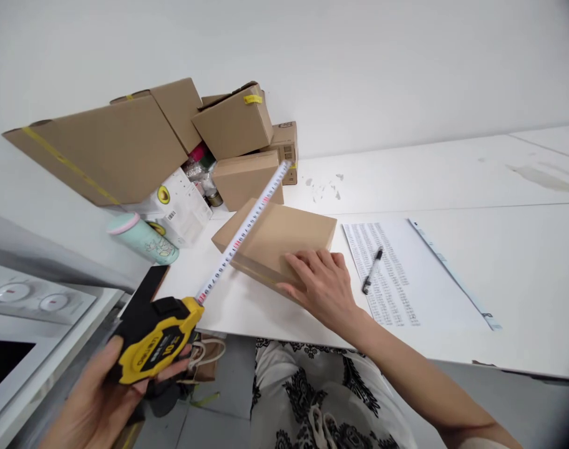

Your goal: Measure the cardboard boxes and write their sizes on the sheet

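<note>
My left hand [95,390] is closed around a yellow and black tape measure [157,346] at the lower left, off the table's near edge. Its white blade [238,242] is pulled out and slants up to the right, passing over a closed brown cardboard box [284,234]. The blade's far end overlaps the boxes behind in this view; whether it touches anything I cannot tell. On the right end of the cardboard box lies my right hand [324,287], fingers bent over the top and thumb towards the near side, gripping it.
Several brown cartons [120,143] are piled against the wall at the back left. Near them stand a white avocado-print box [184,206] and a mint tumbler [144,238]. Printed sheets [429,280] with a black pen [372,271] lie right. A white appliance [36,299] stands far left.
</note>
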The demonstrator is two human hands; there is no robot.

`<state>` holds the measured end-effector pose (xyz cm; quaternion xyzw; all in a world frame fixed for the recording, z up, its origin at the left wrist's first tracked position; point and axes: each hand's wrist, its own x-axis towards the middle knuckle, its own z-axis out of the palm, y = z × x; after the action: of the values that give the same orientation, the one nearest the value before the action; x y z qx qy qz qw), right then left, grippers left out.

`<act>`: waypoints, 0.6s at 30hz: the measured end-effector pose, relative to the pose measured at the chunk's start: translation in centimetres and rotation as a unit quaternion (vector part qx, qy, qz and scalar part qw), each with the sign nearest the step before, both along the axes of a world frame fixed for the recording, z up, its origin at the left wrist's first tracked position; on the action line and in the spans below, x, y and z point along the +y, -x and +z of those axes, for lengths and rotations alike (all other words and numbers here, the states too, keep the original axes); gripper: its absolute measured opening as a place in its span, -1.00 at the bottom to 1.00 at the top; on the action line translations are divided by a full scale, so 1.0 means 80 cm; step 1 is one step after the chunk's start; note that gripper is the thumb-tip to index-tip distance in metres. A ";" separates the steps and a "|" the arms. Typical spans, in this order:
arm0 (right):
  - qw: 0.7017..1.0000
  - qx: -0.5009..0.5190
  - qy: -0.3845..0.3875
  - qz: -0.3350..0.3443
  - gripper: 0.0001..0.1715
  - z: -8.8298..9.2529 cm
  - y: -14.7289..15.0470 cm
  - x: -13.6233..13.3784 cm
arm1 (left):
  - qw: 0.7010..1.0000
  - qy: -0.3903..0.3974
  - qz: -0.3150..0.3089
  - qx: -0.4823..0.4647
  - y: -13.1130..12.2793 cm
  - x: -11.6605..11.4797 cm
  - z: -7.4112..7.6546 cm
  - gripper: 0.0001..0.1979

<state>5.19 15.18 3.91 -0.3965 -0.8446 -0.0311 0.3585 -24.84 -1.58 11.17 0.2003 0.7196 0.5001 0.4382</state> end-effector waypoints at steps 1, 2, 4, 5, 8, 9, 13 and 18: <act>0.999 0.025 0.018 0.015 -0.57 0.006 -0.001 0.007 | 1.000 0.001 0.010 -0.007 -0.006 -0.001 0.002 -0.20; 0.998 0.056 0.036 0.018 -0.59 0.011 -0.005 0.017 | 1.000 0.003 0.018 -0.013 -0.012 0.000 0.004 -0.20; 0.990 0.118 0.068 -0.018 -0.57 0.020 -0.018 0.044 | 1.000 0.008 0.014 -0.020 -0.023 0.003 0.011 -0.23; 0.986 0.139 0.082 -0.044 -0.54 0.023 -0.025 0.059 | 1.000 0.009 0.010 -0.019 -0.028 0.006 0.014 -0.24; 0.979 0.152 0.125 -0.049 -0.52 0.026 -0.042 0.104 | 1.000 0.014 0.002 -0.018 -0.037 0.012 0.018 -0.28; 0.979 0.146 0.138 -0.037 -0.51 0.026 -0.044 0.115 | 1.000 0.015 0.000 -0.015 -0.038 0.014 0.019 -0.29; 0.980 0.103 0.170 -0.015 -0.44 0.028 -0.044 0.144 | 1.000 0.024 -0.007 -0.006 -0.037 0.017 0.019 -0.39; 0.977 0.045 0.209 0.025 -0.42 0.033 -0.033 0.161 | 0.999 0.045 -0.003 -0.003 -0.036 0.018 0.024 -0.45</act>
<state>7.80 28.05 6.58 -0.4422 -0.8250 0.1731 0.3064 -22.00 -0.17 13.08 0.1810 0.7394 0.4664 0.4506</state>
